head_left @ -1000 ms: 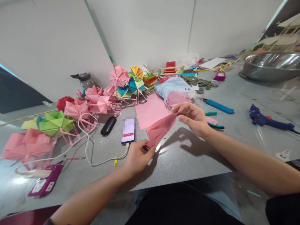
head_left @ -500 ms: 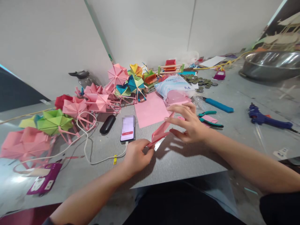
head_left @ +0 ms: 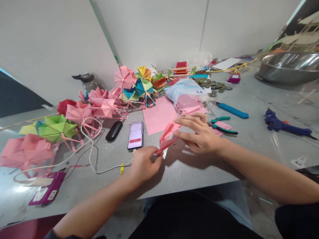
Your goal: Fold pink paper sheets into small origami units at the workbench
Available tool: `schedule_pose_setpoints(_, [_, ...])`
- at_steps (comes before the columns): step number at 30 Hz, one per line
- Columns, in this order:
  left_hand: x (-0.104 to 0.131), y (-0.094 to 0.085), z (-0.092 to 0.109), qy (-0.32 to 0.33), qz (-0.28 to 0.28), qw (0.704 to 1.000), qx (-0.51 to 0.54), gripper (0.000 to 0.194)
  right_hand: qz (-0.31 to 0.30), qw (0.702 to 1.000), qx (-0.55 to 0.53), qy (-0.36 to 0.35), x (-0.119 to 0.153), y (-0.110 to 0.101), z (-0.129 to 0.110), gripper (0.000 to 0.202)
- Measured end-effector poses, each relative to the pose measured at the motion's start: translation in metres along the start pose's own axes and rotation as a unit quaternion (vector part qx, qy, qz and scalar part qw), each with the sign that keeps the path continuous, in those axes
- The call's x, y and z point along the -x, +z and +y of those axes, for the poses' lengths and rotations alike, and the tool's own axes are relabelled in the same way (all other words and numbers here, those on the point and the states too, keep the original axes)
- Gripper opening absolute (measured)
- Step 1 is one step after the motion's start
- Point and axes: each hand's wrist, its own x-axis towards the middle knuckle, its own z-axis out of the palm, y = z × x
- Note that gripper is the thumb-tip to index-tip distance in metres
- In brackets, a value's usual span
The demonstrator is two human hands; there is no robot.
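Note:
A folded pink paper piece (head_left: 168, 135) is held above the grey table between my hands. My left hand (head_left: 146, 163) pinches its lower left corner between thumb and fingers. At the other end my right hand (head_left: 196, 134) has its fingertips on the paper's upper right edge, the fingers spread around it. Behind the piece lies a flat pink sheet (head_left: 156, 116), with more pink paper (head_left: 190, 104) beside it under a plastic wrapper (head_left: 184, 89). A phone (head_left: 136, 135) with a lit screen rests just beyond my left hand.
Folded paper models (head_left: 102, 108) line the left and back. Teal-handled pliers (head_left: 224, 127), a blue cutter (head_left: 233, 110) and a glue gun (head_left: 286, 127) lie right. A metal bowl (head_left: 286, 71) stands back right. A white cable (head_left: 107, 172) crosses the left, near a black case (head_left: 114, 131).
The pink piece has opened wider and shows more of its inner folds. My right fingers have moved slightly left and closed in on its edge; my left hand keeps its pinch.

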Motion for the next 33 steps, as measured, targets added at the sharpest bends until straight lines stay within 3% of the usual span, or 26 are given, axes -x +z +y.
schedule_pose_setpoints(6, [0.0,-0.003,-0.002,0.019,0.013,1.0,0.004,0.016,0.031,0.998,-0.049,0.035,-0.006,0.0,0.002,0.022])
schedule_pose_setpoints(10, [-0.003,-0.005,-0.002,-0.052,0.01,0.995,0.081,0.025,0.042,0.974,-0.145,0.17,-0.011,-0.002,0.017,0.013])
schedule_pose_setpoints(12, [-0.006,-0.006,-0.002,-0.105,-0.019,0.981,0.161,0.028,0.034,0.927,-0.252,0.275,-0.013,-0.001,0.026,0.026])
schedule_pose_setpoints(16, [-0.014,-0.007,-0.004,-0.164,-0.084,0.946,0.268,0.037,-0.013,0.801,-0.419,0.427,-0.009,0.012,0.036,0.059])
schedule_pose_setpoints(18, [-0.016,-0.006,-0.006,-0.179,-0.091,0.949,0.243,0.046,-0.041,0.763,-0.444,0.468,-0.004,0.021,0.036,0.066])
schedule_pose_setpoints(21, [-0.016,-0.006,-0.007,-0.177,-0.053,0.975,0.126,0.054,-0.086,0.736,-0.451,0.498,0.002,0.03,0.033,0.068])
schedule_pose_setpoints(24, [-0.014,-0.004,-0.008,-0.127,-0.035,0.991,0.019,0.045,-0.118,0.743,-0.423,0.505,0.003,0.032,0.028,0.068])
schedule_pose_setpoints(28, [-0.012,0.006,-0.01,0.022,-0.086,0.995,-0.038,0.007,-0.147,0.799,-0.327,0.482,0.001,0.029,0.02,0.065])
schedule_pose_setpoints(33, [-0.005,0.016,-0.008,0.161,-0.141,0.971,-0.103,0.025,-0.177,0.821,-0.295,0.456,0.001,0.019,0.02,0.065])
